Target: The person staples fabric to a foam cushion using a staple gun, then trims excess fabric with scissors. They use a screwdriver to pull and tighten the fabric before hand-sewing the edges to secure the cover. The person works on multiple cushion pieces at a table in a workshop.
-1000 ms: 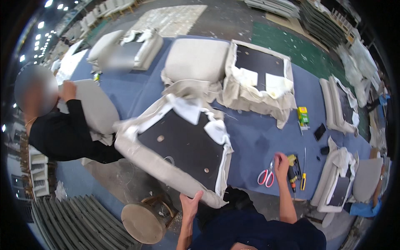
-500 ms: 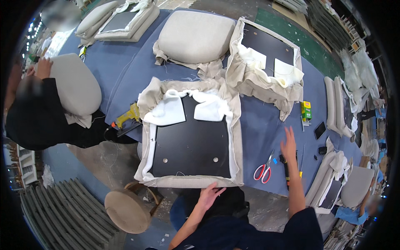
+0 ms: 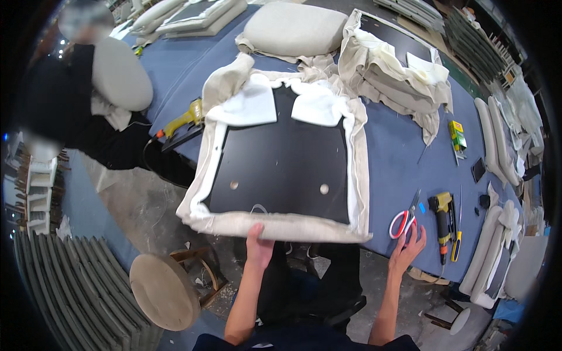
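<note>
An upholstered seat cushion (image 3: pixel 281 158) lies underside up before me, its black board framed by white padding and loose beige fabric. At its near edge my left hand (image 3: pixel 259 250) is closed, thumb on the fabric and fingers hidden beneath. To the right lie scissors (image 3: pixel 400 224) with red and white handles. My right hand (image 3: pixel 405 251) is at those handles, its fingers apart; whether they touch is unclear. A yellow and black staple gun (image 3: pixel 442 219) and a yellow-handled screwdriver (image 3: pixel 457 245) lie farther right.
Another staple gun (image 3: pixel 186 123) rests left of the cushion. Behind stand a padded cushion (image 3: pixel 295 28) and a partly covered one (image 3: pixel 404 76). A green and yellow box (image 3: pixel 457 134) and a phone (image 3: pixel 478 169) lie right. A co-worker (image 3: pixel 58 105) holds a cushion at left; a stool (image 3: pixel 164 291) stands below.
My right hand has come back from beyond the staple gun to the scissors. My left hand now grips the cushion's near edge, which looks raised. The whole view has shifted.
</note>
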`<state>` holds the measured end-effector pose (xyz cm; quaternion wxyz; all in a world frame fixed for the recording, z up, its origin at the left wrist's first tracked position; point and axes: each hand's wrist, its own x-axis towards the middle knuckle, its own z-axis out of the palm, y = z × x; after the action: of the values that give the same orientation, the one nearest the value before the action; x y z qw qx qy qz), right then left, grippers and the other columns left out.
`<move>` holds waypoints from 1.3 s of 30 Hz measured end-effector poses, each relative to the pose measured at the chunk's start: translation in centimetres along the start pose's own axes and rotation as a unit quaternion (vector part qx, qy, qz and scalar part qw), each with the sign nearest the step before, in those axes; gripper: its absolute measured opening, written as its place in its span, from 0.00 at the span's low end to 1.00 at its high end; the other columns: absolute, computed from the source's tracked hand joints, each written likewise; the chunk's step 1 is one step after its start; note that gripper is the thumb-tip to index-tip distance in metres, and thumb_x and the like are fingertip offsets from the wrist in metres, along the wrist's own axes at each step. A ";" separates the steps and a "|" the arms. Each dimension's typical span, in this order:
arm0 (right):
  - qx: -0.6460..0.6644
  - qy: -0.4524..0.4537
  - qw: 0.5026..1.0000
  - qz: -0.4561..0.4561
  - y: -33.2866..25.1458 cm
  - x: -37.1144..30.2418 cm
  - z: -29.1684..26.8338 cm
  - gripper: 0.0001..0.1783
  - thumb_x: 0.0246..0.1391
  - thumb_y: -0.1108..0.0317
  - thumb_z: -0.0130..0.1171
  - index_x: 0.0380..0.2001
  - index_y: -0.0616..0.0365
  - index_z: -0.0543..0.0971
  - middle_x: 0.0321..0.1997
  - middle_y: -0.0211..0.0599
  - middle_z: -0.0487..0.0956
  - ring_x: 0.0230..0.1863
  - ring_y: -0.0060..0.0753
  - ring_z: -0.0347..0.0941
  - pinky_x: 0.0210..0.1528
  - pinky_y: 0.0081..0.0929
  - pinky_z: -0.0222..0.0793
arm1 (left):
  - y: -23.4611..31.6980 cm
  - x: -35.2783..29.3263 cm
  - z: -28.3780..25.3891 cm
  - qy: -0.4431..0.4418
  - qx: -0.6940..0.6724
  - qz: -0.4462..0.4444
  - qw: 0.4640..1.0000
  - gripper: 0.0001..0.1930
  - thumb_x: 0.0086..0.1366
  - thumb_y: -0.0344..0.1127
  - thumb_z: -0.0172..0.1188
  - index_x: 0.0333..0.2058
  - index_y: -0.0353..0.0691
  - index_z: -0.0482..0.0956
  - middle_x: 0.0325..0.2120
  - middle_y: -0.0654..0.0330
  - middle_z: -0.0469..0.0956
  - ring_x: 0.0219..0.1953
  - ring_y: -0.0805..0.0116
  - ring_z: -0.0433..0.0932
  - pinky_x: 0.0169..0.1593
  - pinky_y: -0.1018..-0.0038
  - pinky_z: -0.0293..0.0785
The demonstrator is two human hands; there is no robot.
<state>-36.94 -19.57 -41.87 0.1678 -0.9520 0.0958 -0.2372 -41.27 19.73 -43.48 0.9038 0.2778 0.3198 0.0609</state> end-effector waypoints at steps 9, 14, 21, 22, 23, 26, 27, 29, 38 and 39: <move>0.001 -0.105 0.990 0.089 0.7 5.2 -1.3 0.28 0.40 0.61 0.71 0.47 0.59 0.80 0.35 0.50 0.84 0.36 0.56 0.81 0.41 0.42 0.77 | -3.7 -6.9 1.3 -0.121 0.071 0.019 0.990 0.25 0.62 0.36 0.64 0.56 0.38 0.70 0.52 0.53 0.76 0.53 0.57 0.79 0.53 0.54 0.81; 0.389 -0.185 0.876 0.216 5.1 2.2 -5.7 0.10 0.56 0.70 0.65 0.36 0.67 0.84 0.24 0.30 0.80 0.23 0.23 0.77 0.27 0.22 0.72 | 0.2 -8.8 -0.4 -0.130 0.120 0.029 0.984 0.29 0.60 0.34 0.66 0.59 0.36 0.66 0.52 0.51 0.77 0.54 0.53 0.79 0.53 0.49 0.81; 0.647 -0.090 0.746 0.131 0.5 -6.9 -5.6 0.39 0.56 0.62 0.67 0.65 0.66 0.62 0.50 0.40 0.76 0.41 0.29 0.75 0.37 0.26 0.74 | 10.4 3.4 -4.5 -0.024 0.542 0.094 0.835 0.40 0.68 0.66 0.51 0.54 0.27 0.74 0.50 0.43 0.79 0.55 0.47 0.79 0.58 0.55 0.74; 0.597 -0.141 0.775 0.151 -1.2 -8.1 -5.6 0.44 0.61 0.60 0.63 0.70 0.71 0.54 0.57 0.46 0.75 0.50 0.34 0.76 0.45 0.28 0.79 | 10.6 4.4 -6.6 0.031 0.628 0.145 0.764 0.43 0.69 0.69 0.47 0.53 0.25 0.75 0.50 0.42 0.80 0.55 0.46 0.79 0.60 0.56 0.72; 0.658 -0.145 0.725 0.142 -2.9 -8.5 -4.3 0.36 0.55 0.65 0.66 0.62 0.65 0.62 0.47 0.39 0.75 0.41 0.30 0.75 0.37 0.26 0.75 | 10.4 4.9 -8.9 0.063 0.677 0.129 0.722 0.48 0.70 0.73 0.38 0.52 0.23 0.77 0.52 0.36 0.78 0.58 0.43 0.76 0.63 0.59 0.65; 0.685 -0.149 0.693 0.167 -6.2 -10.1 -3.8 0.20 0.48 0.75 0.67 0.43 0.57 0.71 0.34 0.33 0.74 0.31 0.29 0.74 0.30 0.27 0.73 | 6.7 -3.6 -0.8 -0.027 0.567 0.257 0.782 0.43 0.68 0.63 0.54 0.61 0.22 0.65 0.60 0.31 0.69 0.66 0.39 0.66 0.67 0.55 0.61; 0.704 -0.151 0.675 0.162 -7.6 -10.6 -4.0 0.19 0.48 0.75 0.68 0.42 0.58 0.71 0.33 0.34 0.74 0.29 0.29 0.75 0.29 0.26 0.73 | 4.3 -4.7 -0.7 0.052 0.602 0.313 0.733 0.41 0.67 0.57 0.59 0.64 0.25 0.63 0.62 0.33 0.66 0.66 0.38 0.63 0.68 0.55 0.60; 0.694 -0.135 0.682 0.185 -9.9 -10.8 -4.9 0.15 0.52 0.71 0.68 0.37 0.59 0.71 0.26 0.34 0.73 0.22 0.30 0.73 0.27 0.27 0.73 | 0.8 -7.3 1.6 0.107 0.632 0.402 0.654 0.41 0.63 0.46 0.65 0.67 0.29 0.59 0.65 0.37 0.60 0.69 0.37 0.57 0.70 0.55 0.56; 0.761 -0.371 0.498 0.187 -11.3 -12.5 -7.4 0.22 0.65 0.47 0.52 0.33 0.58 0.70 0.25 0.33 0.70 0.23 0.27 0.68 0.29 0.32 0.71 | -2.8 -11.9 10.6 -0.241 0.663 0.404 0.582 0.08 0.57 0.35 0.70 0.32 0.37 0.84 0.42 0.50 0.80 0.47 0.50 0.77 0.52 0.58 0.69; 0.750 -0.392 0.488 0.213 -11.3 -13.5 -8.1 0.23 0.67 0.47 0.49 0.34 0.59 0.71 0.27 0.34 0.71 0.24 0.28 0.69 0.31 0.32 0.73 | -3.1 -12.0 10.1 -0.204 0.662 0.424 0.584 0.06 0.56 0.31 0.69 0.30 0.37 0.82 0.41 0.51 0.80 0.45 0.50 0.77 0.53 0.57 0.68</move>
<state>-51.42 -7.82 -36.65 0.8843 -0.4108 0.0058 0.2216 -44.77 9.04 -32.15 0.3829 0.9082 -0.0752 0.1510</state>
